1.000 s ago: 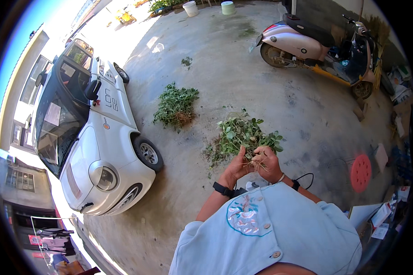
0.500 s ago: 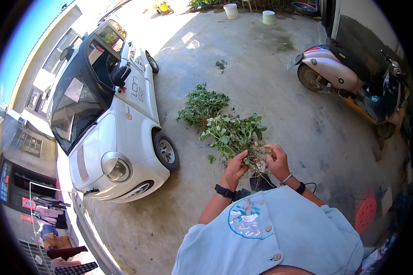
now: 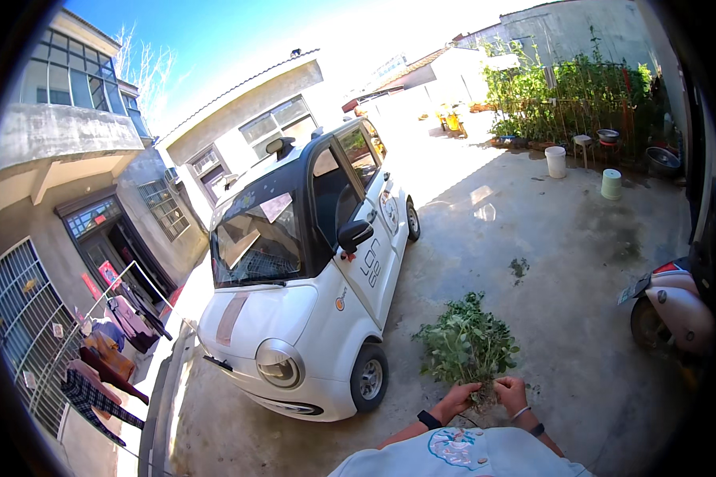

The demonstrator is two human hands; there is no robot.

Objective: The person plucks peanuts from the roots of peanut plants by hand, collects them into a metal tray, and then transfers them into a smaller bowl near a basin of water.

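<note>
My left hand (image 3: 456, 400), with a dark band on its wrist, is closed round the stem and root end of an uprooted leafy plant that looks like a peanut plant. Pressed against the brownish root tangle (image 3: 483, 395), my right hand (image 3: 511, 395) has its fingers pinched together. Whatever small piece they grip is too small to make out. Green leaves (image 3: 465, 338) spread out beyond my hands. Held foliage and the heap of similar plants on the ground overlap here, so I cannot tell exactly where one ends.
A small white car (image 3: 326, 318) stands close on the left. To the right is a pink scooter (image 3: 680, 306). A loose sprig (image 3: 519, 269) lies on the concrete, with a white bucket (image 3: 556, 162) and a pale green bucket (image 3: 611, 184) farther off. Clothes (image 3: 107, 358) hang at far left.
My head has tipped up and turned left, so the hands and plants sit lower and farther right in view. Both hands are closer together at the roots.
</note>
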